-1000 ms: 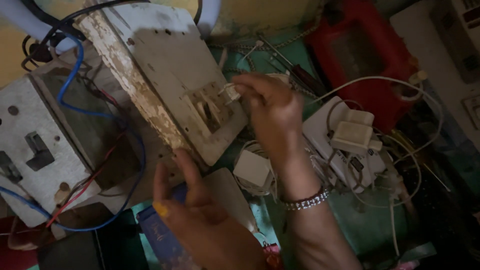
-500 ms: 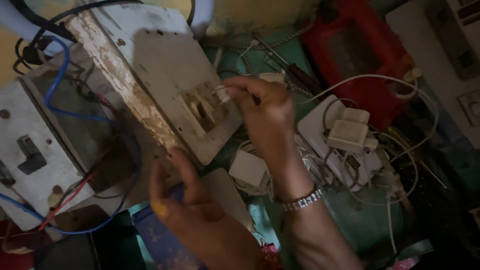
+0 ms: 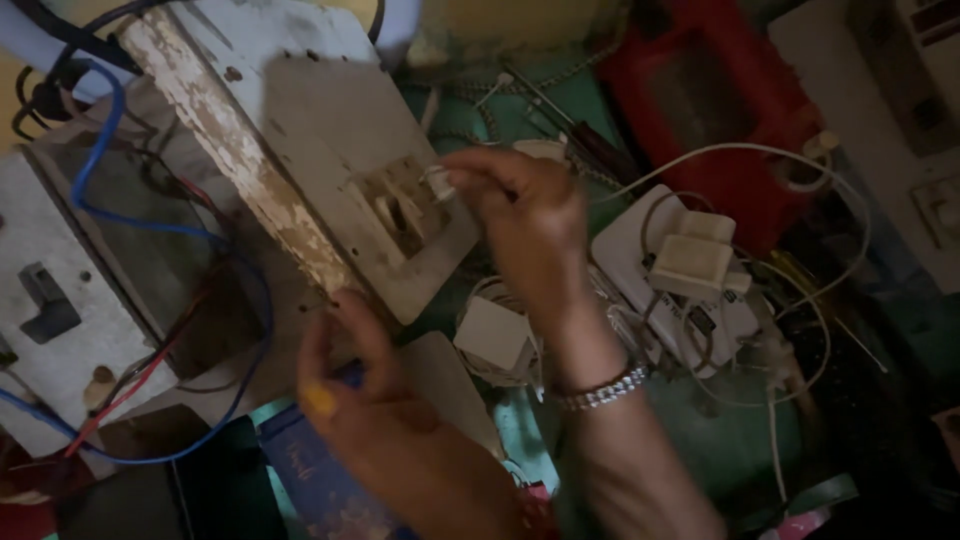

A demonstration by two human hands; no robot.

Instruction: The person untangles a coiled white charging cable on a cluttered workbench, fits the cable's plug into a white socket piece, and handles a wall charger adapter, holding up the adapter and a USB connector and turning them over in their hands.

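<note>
Cluttered green tabletop (image 3: 520, 440) carries an old switch board (image 3: 330, 190) at centre. Your right hand (image 3: 525, 215) pinches a small white plug (image 3: 437, 182) against its socket (image 3: 400, 205). At six o'clock your left hand (image 3: 400, 440) presses the board's lower edge, fingers loosely curled. White chargers (image 3: 690, 265) lie at three o'clock.

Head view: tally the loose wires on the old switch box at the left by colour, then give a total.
Blue wires: 1, one long wire looping down and round the box
Red wires: 1
Black wires: 1 bundle at the top left; the strands are too dark to count apart
Total: 3
</note>
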